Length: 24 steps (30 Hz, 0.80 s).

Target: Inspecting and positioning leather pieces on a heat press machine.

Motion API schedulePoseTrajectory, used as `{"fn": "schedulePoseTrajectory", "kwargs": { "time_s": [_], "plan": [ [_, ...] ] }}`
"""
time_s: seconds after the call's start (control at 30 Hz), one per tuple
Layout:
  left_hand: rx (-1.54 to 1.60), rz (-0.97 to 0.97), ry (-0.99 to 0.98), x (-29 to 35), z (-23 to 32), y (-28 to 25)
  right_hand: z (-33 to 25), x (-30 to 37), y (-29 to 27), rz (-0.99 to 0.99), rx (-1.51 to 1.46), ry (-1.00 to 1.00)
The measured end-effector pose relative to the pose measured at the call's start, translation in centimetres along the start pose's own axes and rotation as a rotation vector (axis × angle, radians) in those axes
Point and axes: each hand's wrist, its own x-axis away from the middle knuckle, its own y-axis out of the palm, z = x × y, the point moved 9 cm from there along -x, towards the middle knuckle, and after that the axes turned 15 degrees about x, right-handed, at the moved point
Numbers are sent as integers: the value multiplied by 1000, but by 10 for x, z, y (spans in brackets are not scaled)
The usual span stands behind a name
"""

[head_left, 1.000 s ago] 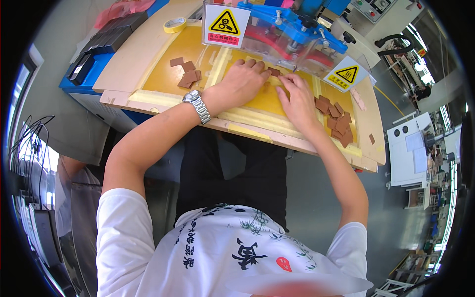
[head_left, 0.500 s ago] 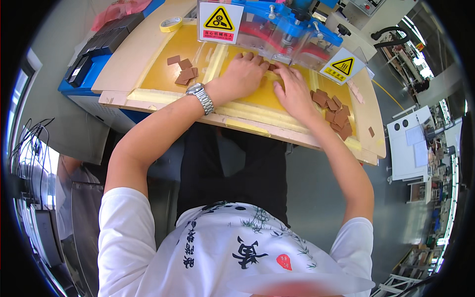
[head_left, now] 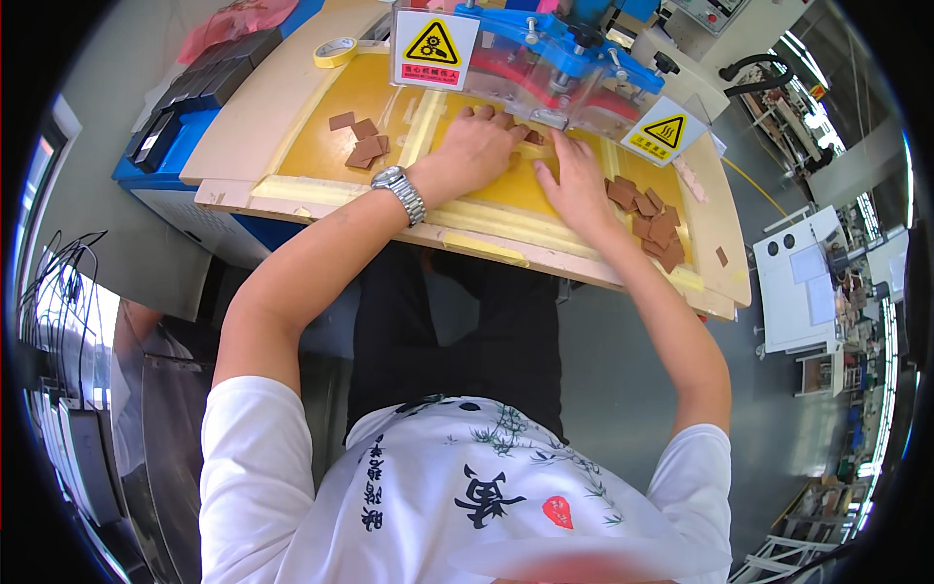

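Observation:
A small brown leather-like piece (head_left: 533,137) lies on the yellow board under the front of the press, between my two hands. My left hand (head_left: 477,149), a metal watch on its wrist, rests palm down on the board with its fingers spread. One of its fingers reaches the edge of that piece. To the right, my right hand (head_left: 581,183) stretches its fingers toward the clear guard, thumb held apart and nothing visible in its grip. Several loose brown pieces (head_left: 366,149) lie left of my left hand. A larger heap of brown pieces (head_left: 664,230) sits right of my right forearm.
A blue press (head_left: 545,44) with a clear guard (head_left: 506,63) stands just beyond my fingers, with warning signs (head_left: 435,49) on it. A yellow tape roll (head_left: 336,52) lies at the back left. One stray brown piece (head_left: 722,256) is near the board's right edge.
My right fingers have drawn apart from the left hand, showing more of the brown piece between them. My left hand stays nearly in place. The whole view has shifted slightly.

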Motion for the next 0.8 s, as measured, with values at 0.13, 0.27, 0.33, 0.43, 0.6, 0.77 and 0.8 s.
{"fn": "schedulePoseTrajectory", "kwargs": {
  "time_s": [0.13,0.27,0.33,0.43,0.6,0.77,0.8],
  "plan": [
    [-23,27,20,3,-2,0,-4,0,10,20,108,-77],
    [-10,34,24,4,1,0,-4,-2,14,-25,129,-76],
    [-8,26,21,3,4,-1,-5,-4,12,-34,111,-76],
    [-73,19,-2,1,8,-1,-6,-2,8,-22,109,-71],
    [70,146,129,9,-1,-8,-9,1,3,-23,58,-48],
    [43,83,110,5,2,-8,-11,-1,-10,2,67,-50],
    [19,47,87,3,3,-7,-11,-2,-11,-1,69,-46]
  ]
}}
